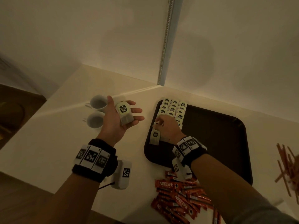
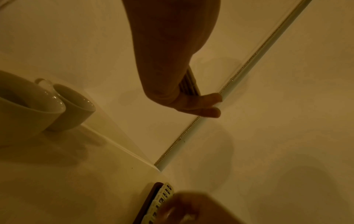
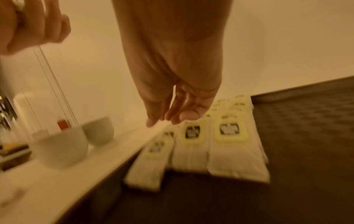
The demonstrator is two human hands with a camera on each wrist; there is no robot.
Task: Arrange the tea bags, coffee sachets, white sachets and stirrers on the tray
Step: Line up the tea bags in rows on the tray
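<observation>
The tea bags [image 1: 173, 110] look light, flat and limp: thin paper envelopes with a stiffer printed tag at one end and, in the right wrist view, fine strings trailing from some. They should slide easily on each other, so a stack is best pinched across its flat faces, and a single bag is best taken by the tag end and laid down flat rather than dropped. They are not fragile, but the paper would crease under a hard squeeze.

Three overlapping rows of bags lie along the tray's [image 1: 226, 143] far left corner, and one more bag [image 1: 155, 137] lies by the left edge, nearer than the rows and a little askew.

The left hand [image 1: 120, 115] hovers palm up over the counter [image 1: 48, 143] left of the tray, beside two cups [image 1: 97, 111]. Its fingers are nearly straight, and a small stack [image 1: 124, 114] rests on the palm and fingers, seemingly cradled rather than clamped.

The right hand [image 1: 166, 126] reaches palm down over the tray's left edge, fingers pointing at the left row. Its fingertips seem to pinch something small and pale, but blur makes this uncertain.

Coffee sachets [image 1: 178, 196] and stirrers [image 1: 286, 165] lie on the counter, off the tray.
</observation>
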